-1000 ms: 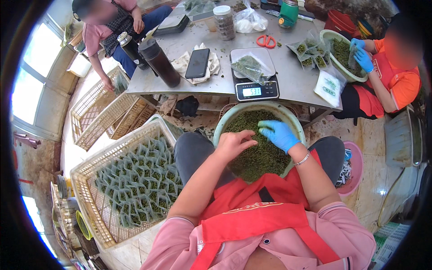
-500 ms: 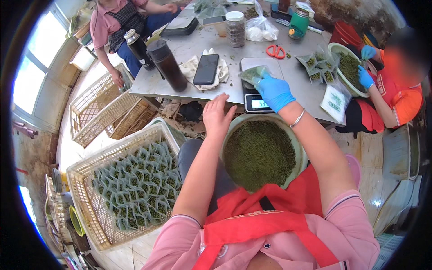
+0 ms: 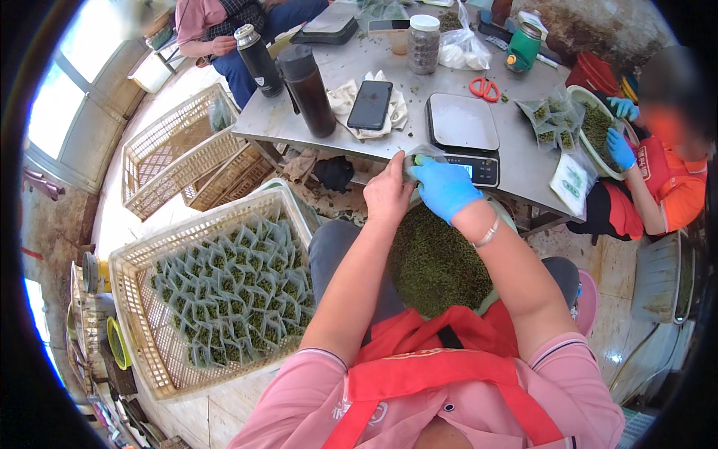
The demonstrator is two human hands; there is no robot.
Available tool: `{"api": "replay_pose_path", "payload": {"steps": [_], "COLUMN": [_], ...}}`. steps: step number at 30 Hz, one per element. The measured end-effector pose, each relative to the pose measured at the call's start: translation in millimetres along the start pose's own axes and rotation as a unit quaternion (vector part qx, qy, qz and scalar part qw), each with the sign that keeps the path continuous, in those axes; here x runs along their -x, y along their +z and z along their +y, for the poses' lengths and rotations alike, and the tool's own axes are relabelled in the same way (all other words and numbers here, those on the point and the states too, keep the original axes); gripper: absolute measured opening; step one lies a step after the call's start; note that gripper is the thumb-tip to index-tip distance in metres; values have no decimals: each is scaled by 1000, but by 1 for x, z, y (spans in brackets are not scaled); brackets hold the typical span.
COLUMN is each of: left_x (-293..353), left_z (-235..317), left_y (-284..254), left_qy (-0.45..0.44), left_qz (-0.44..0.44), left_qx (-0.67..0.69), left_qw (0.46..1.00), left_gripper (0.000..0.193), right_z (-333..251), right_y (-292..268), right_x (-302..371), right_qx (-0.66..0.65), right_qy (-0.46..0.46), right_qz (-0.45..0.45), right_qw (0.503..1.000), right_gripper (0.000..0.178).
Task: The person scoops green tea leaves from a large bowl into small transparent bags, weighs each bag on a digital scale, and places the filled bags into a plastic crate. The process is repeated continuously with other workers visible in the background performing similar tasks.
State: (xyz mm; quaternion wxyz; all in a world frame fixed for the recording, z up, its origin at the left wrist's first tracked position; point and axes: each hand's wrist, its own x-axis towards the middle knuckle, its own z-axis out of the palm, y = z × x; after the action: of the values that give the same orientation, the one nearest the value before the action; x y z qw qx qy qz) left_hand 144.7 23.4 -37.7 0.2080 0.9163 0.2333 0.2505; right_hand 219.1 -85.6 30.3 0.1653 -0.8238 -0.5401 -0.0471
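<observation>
My bare left hand (image 3: 388, 187) and my blue-gloved right hand (image 3: 446, 187) meet at the table's front edge. Between them they grip a small clear plastic bag (image 3: 426, 151) with green stuff inside, largely hidden by my fingers. Just beyond, a digital scale (image 3: 464, 122) has nothing on its plate. Below my hands, between my knees, sits a basin full of small green granules or buds (image 3: 437, 258). To my left, upright filled bags (image 3: 232, 292) stand in rows inside a cream plastic crate (image 3: 142, 329).
On the metal table (image 3: 415, 97) are a phone (image 3: 370, 105) on a cloth, a dark tumbler (image 3: 308, 90), a lidded jar (image 3: 423, 45), red scissors (image 3: 485, 89) and filled bags (image 3: 552, 120). A gloved co-worker (image 3: 658, 176) sits at right; another person is at far left, near a second crate (image 3: 176, 153).
My right hand has brought the bag off the scale toward me, and my left hand has joined it there. The person at far left has withdrawn a hand from the crate.
</observation>
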Motion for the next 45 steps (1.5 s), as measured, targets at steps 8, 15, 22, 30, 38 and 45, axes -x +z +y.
{"api": "replay_pose_path", "payload": {"steps": [8,15,22,30,38,45], "left_x": [0,0,-3,-10,-11,0], "left_z": [7,5,17,7,6,-10], "left_y": [2,-2,-1,2,-4,-18], "left_qy": [34,23,37,-185,-190,-215], "left_qz": [-11,41,29,25,19,57], "left_qx": [-17,2,-8,231,207,307], "left_qw": [999,999,999,955,960,925], "left_gripper": [57,53,46,56,64,54], "right_z": [6,-12,36,228,238,79], "right_y": [21,7,-5,-63,-23,25], "right_x": [1,13,11,-3,-16,36], "right_qx": [-22,-58,-214,-550,-618,-578], "right_qy": [73,17,-72,413,310,117], "right_qz": [-67,39,90,271,368,278], "right_qw": [995,997,970,673,622,758], "right_gripper": [19,21,25,48,43,46]}}
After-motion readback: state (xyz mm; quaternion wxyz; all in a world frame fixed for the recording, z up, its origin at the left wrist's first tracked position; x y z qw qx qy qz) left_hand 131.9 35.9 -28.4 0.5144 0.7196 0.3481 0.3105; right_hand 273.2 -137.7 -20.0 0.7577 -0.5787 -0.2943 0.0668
